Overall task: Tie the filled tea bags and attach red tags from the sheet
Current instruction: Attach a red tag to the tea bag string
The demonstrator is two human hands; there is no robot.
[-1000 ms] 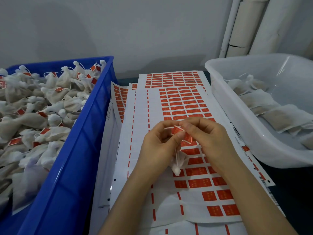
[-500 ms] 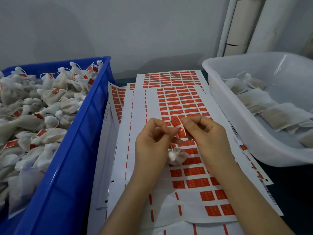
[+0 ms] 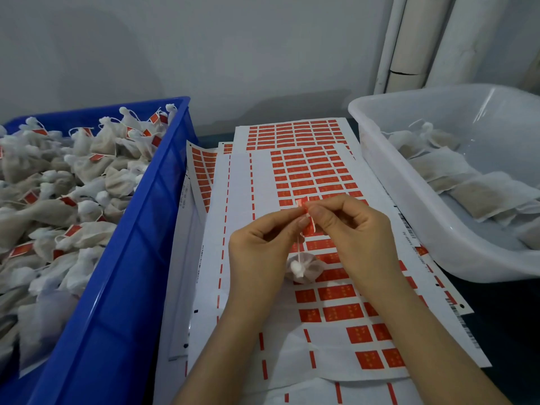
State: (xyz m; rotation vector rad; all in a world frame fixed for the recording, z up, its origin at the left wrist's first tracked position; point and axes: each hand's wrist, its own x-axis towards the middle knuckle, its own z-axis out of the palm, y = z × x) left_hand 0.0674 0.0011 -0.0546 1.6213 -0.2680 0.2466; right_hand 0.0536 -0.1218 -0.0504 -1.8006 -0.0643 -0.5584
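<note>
This is looking like a small packing workshop rather than a home. To the left of the left hand (image 3: pixel 257 249), a blue crate (image 3: pixel 122 287) is overflowing with tied, tagged tea bags (image 3: pixel 58 200). Right of the right hand (image 3: pixel 359 232), a white tub (image 3: pixel 409 206) is holding flat untied bags. Under both hands, label sheets (image 3: pixel 315 171) are lying stacked against a bare wall (image 3: pixel 204 48).

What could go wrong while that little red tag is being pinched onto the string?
The red tag is pinched between both hands, left hand and right hand; it could fold crooked or stick to the fingers instead. The tea bag hangs by its thin string, so a tug might loosen the knot. It dangles just over the tag sheet and might snag there.
</note>
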